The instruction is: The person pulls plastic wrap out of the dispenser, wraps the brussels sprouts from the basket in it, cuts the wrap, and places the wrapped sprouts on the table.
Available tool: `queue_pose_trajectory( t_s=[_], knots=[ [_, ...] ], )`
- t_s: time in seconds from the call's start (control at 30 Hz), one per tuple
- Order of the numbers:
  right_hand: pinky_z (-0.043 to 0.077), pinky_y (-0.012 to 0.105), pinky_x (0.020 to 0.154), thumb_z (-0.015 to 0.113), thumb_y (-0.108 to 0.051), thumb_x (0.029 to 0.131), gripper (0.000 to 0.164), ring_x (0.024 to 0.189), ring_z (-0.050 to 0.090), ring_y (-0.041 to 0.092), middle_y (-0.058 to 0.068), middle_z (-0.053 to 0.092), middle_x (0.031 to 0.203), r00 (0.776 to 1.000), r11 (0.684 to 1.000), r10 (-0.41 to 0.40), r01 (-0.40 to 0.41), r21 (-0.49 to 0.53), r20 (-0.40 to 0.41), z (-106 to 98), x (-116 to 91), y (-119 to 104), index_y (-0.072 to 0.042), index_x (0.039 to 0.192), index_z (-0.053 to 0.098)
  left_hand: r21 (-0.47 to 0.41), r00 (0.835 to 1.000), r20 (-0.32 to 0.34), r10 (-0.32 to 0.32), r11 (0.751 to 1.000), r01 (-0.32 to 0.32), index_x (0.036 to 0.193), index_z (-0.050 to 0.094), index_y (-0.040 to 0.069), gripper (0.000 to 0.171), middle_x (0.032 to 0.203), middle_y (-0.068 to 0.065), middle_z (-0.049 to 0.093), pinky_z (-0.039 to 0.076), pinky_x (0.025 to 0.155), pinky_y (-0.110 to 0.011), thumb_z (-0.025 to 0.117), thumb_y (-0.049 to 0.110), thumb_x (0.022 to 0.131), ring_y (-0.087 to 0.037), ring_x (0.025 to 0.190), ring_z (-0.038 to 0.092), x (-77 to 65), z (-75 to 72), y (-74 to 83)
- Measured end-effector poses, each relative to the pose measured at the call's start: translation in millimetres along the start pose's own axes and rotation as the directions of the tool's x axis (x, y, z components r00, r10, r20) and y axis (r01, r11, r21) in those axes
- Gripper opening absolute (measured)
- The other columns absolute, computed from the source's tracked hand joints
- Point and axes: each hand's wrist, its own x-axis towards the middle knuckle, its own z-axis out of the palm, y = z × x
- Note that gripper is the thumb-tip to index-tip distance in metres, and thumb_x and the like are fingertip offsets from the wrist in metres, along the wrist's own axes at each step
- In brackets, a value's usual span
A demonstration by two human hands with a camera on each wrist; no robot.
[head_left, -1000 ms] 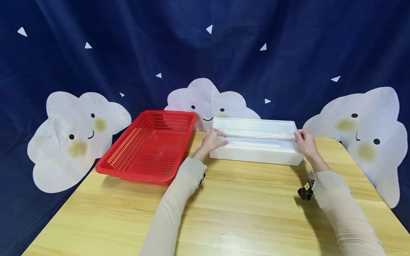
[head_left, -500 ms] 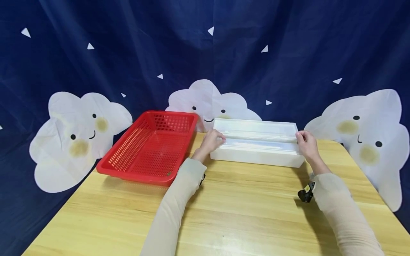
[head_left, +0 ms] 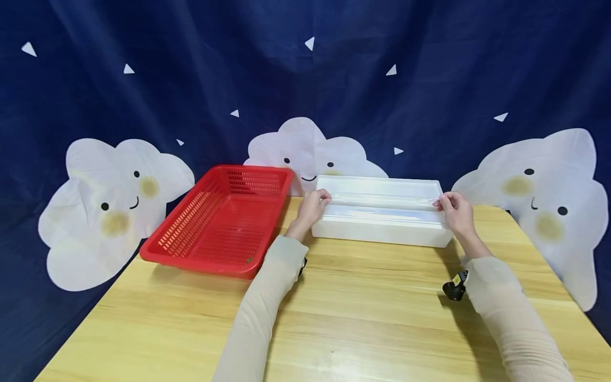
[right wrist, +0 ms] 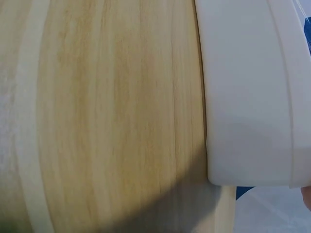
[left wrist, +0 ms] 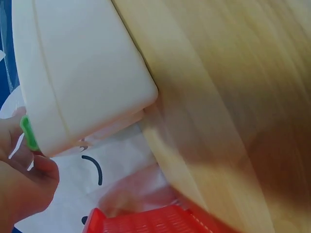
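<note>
A long white plastic box with a clear, glossy lid stands at the back of the table. At its left end, my left hand pinches the clear lid's edge between thumb and fingers. My right hand pinches the same edge at the other end. In the left wrist view the left hand is curled at the box's corner, beside a small green tab. Only a bit of the right hand enters the right wrist view, past the end of the white box.
A red perforated basket sits left of the box, close to my left forearm, with a tiny green bit on its floor. The wooden table reaches toward me. Behind it hangs a dark blue curtain with cloud faces.
Both hands have shifted slightly back along the box's ends, and the clear edge between them sits farther back. The left fingers have drawn in from spread to a pinch.
</note>
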Motion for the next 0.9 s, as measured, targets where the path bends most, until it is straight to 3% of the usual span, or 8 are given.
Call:
queue_pose_trajectory(
  t_s=[0.07, 0.17, 0.33, 0.5, 0.7, 0.9],
  knots=[
    [0.039, 0.007, 0.063, 0.048, -0.007, 0.093, 0.016, 0.063, 0.053, -0.008, -0.028, 0.054, 0.066, 1.0, 0.999, -0.021, 0.02, 0.049, 0.015, 0.5, 0.1, 0.8, 0.008, 0.092, 0.053, -0.034, 1.0, -0.029, -0.011, 0.999, 0.01, 0.092, 0.068, 0.008, 0.011, 0.095, -0.004, 0.068, 0.047, 0.079, -0.032, 0.058, 0.012, 0.089, -0.019, 0.088, 0.059, 0.6, -0.1, -1.2],
    [0.039, 0.005, 0.066, 0.052, -0.002, 0.09, 0.021, 0.067, 0.053, -0.011, -0.027, 0.055, 0.071, 0.997, 0.995, -0.035, 0.029, 0.092, 0.063, -0.7, 0.5, 2.0, 0.014, 0.103, 0.05, -0.111, 0.998, -0.06, 0.023, 0.993, -0.029, 0.09, 0.067, 0.003, 0.01, 0.09, -0.008, 0.068, 0.046, 0.079, -0.03, 0.058, 0.008, 0.088, -0.019, 0.084, 0.059, 2.2, 0.3, -5.2],
    [0.037, 0.004, 0.063, 0.059, 0.001, 0.085, 0.041, 0.068, 0.047, -0.011, -0.028, 0.05, 0.073, 0.987, 1.0, -0.029, 0.029, -0.003, 0.156, -2.6, 2.3, -0.6, 0.014, 0.122, 0.046, -0.202, 0.996, -0.074, 0.048, 0.977, -0.062, 0.093, 0.067, -0.002, 0.011, 0.081, -0.012, 0.066, 0.045, 0.07, -0.023, 0.061, 0.001, 0.084, -0.019, 0.073, 0.055, 4.6, 0.6, -9.6],
    [0.035, 0.008, 0.06, 0.06, -0.003, 0.085, 0.026, 0.065, 0.042, -0.007, -0.027, 0.046, 0.068, 0.994, 0.99, 0.0, 0.016, -0.141, 0.11, -1.5, 2.9, -6.6, 0.011, 0.107, 0.06, -0.164, 0.996, -0.087, 0.021, 0.986, -0.035, 0.105, 0.065, -0.001, 0.026, 0.081, -0.01, 0.069, 0.048, 0.07, -0.023, 0.064, -0.003, 0.079, -0.019, 0.073, 0.062, 5.7, 0.0, -7.1],
    [0.035, 0.007, 0.062, 0.064, -0.005, 0.083, 0.02, 0.07, 0.043, -0.007, -0.027, 0.049, 0.071, 0.999, 0.994, 0.001, 0.002, -0.107, 0.032, 2.3, 4.7, -6.3, 0.014, 0.087, 0.064, -0.083, 0.987, -0.152, -0.055, 0.996, 0.043, 0.093, 0.073, 0.007, 0.014, 0.087, -0.005, 0.071, 0.047, 0.079, -0.03, 0.069, 0.01, 0.08, -0.02, 0.087, 0.063, 5.3, 0.3, -8.8],
    [0.032, 0.011, 0.069, 0.065, -0.007, 0.083, 0.021, 0.076, 0.039, -0.003, -0.002, 0.053, 0.082, 1.0, 0.982, -0.005, 0.006, -0.191, 0.006, -2.6, 6.9, -7.2, 0.014, 0.086, 0.065, -0.043, 0.968, -0.221, -0.119, 0.993, 0.113, 0.088, 0.075, 0.015, 0.012, 0.101, -0.004, 0.066, 0.041, 0.084, -0.035, 0.069, 0.023, 0.08, -0.021, 0.098, 0.056, 7.0, 8.0, -6.6]
  ],
)
